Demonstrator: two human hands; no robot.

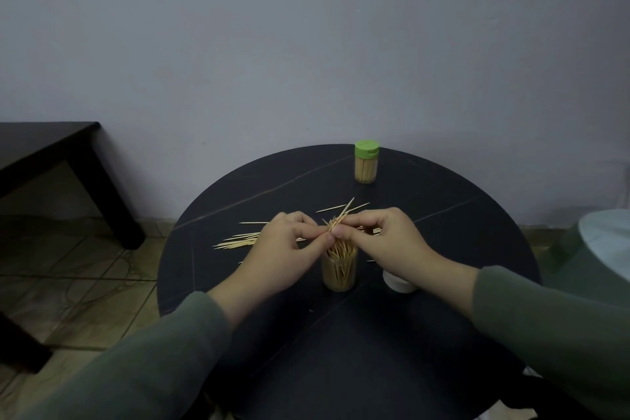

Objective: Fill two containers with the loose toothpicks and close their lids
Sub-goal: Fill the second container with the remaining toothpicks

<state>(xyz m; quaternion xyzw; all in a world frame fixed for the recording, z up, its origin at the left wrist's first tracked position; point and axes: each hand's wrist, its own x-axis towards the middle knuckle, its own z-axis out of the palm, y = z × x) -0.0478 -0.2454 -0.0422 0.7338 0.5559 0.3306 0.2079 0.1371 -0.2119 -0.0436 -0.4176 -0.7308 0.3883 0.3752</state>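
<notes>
An open clear container (339, 270) stands in the middle of the round black table (443, 215), crammed with toothpicks that stick out at its mouth. My left hand (284, 249) and my right hand (381, 242) meet just above it, both pinching a small bundle of toothpicks (339, 220) that points up and away. Loose toothpicks (238, 242) lie on the table behind my left hand. A white lid (399, 282) rests under my right wrist. At the far side stands a second container (365, 163), full, with its green lid closed.
A dark low table (51, 160) stands on the tiled floor at the left. A pale rounded object (606, 242) sits at the right edge of view. A plain wall is behind the round table.
</notes>
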